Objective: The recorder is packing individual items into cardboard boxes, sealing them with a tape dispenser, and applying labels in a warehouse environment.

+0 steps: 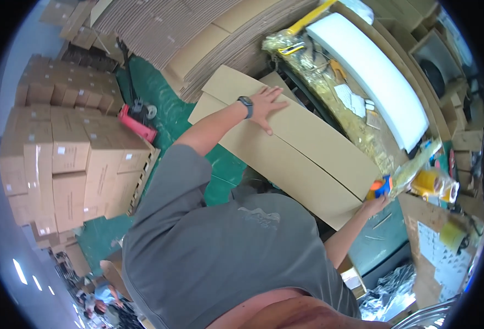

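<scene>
Gripping a tape dispenser (384, 185), touching a carton (302, 142)

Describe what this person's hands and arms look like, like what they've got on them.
Both the left hand and the right hand are ungloved. The left wrist wears a dark, squarish watch on a blue-grey band; no watch shows on the right. The left sleeve is plain dark grey and short, leaving the forearm bare.

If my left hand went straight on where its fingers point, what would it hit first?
Your left hand would likely meet the yellowish film beyond the cardboard box, though depth there is unclear.
</scene>
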{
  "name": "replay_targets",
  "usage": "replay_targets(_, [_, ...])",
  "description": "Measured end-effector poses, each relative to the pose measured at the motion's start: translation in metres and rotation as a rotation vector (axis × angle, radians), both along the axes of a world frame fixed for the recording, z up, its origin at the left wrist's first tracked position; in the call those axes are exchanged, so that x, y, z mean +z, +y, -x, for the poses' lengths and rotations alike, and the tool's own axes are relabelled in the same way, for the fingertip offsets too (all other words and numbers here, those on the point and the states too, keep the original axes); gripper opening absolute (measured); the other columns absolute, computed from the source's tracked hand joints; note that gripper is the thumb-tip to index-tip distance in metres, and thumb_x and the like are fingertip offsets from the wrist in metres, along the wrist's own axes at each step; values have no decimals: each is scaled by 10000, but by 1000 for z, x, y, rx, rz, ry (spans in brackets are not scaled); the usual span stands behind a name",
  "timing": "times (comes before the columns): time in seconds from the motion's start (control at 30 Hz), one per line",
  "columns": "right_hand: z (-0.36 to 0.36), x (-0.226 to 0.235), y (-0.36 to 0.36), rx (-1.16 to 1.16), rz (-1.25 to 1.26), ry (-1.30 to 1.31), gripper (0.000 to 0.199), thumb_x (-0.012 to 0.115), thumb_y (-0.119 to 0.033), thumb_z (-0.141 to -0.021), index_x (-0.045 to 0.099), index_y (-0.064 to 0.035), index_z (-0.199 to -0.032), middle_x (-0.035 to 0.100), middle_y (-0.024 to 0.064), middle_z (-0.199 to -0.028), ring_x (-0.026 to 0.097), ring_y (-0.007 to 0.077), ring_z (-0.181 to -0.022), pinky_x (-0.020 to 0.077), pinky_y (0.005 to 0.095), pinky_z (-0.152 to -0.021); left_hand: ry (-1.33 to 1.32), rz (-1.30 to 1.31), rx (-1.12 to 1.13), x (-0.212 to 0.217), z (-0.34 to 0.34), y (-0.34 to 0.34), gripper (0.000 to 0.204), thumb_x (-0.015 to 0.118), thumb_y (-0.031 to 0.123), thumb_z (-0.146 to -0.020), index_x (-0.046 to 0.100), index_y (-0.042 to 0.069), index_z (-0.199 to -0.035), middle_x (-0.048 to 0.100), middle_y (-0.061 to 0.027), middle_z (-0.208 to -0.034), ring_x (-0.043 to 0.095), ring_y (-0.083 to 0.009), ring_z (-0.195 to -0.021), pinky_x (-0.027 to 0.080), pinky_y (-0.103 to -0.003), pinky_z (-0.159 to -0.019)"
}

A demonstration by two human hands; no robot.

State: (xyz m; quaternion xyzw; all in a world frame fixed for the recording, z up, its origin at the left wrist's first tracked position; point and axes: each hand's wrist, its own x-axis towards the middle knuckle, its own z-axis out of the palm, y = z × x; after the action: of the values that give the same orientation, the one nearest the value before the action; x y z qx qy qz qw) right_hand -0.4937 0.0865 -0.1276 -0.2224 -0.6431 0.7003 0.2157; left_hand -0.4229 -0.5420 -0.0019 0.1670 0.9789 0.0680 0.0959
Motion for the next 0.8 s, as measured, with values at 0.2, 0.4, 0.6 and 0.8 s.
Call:
replay_targets(0.2, [-11, 71, -18, -359, -574, 48, 491, 858, -305, -870, 637, 70, -1099, 669, 191, -1085, 677, 263, -922, 598, 441, -829, -73, -157, -58, -11, 5, -3, 1395, 764, 893, -527, 292, 236, -1663, 112, -345, -1690, 45, -494, -1590, -3, -686, -1239])
replay_targets(0.4, [12, 190, -167, -35, -1130, 234, 591, 840, -289, -911, 562, 69, -1290, 680, 201, -1121, 670, 290, -994, 583, 411, -882, -125, -255, -31, -14, -4, -8, 1338, 784, 841, -538, 353, 222, -1643, 82, -341, -1700, 0, -493, -1594, -53, -692, -1229])
replay_targets(0.6, [138, 187, -388, 1106, -674, -448, 439, 711, -293, -967, 686, 47, -1244, 713, 103, -1048, 645, 172, -912, 523, 317, -835, -147, -307, -42, -20, -14, -6, 1292, 809, 798, -527, 404, 231, -1615, 82, -332, -1703, 28, -483, -1597, -62, -696, -1234])
replay_targets(0.8, [197, 107, -459, 1305, -376, -1449, 194, 666, -240, -960, 654, -49, -993, 733, 109, -951, 733, 241, -824, 640, 418, -793, -120, -322, -29, -18, -21, 1, 1263, 887, 687, -527, 417, 231, -1607, 104, -301, -1712, 53, -471, -1598, -31, -654, -1263])
